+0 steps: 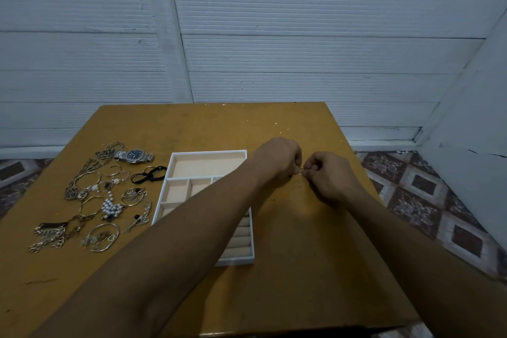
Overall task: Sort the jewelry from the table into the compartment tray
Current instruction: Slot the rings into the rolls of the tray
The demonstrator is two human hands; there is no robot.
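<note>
A white compartment tray [208, 153] with beige lining lies mid-table; my left forearm crosses over it and hides its right side. Right of the tray, my left hand [277, 158] and my right hand [330, 177] meet above the table and pinch a small metal ring [299, 170] between their fingertips. Left of the tray lies a pile of jewelry: a steel watch [135, 156], a black cord bracelet [149, 174], a pearl piece [111, 207], bangles [104, 236] and chains [52, 234].
The yellow-brown table [301, 269] ends at a far edge near a white panelled wall [301, 49]. Patterned floor tiles [428, 200] show to the right.
</note>
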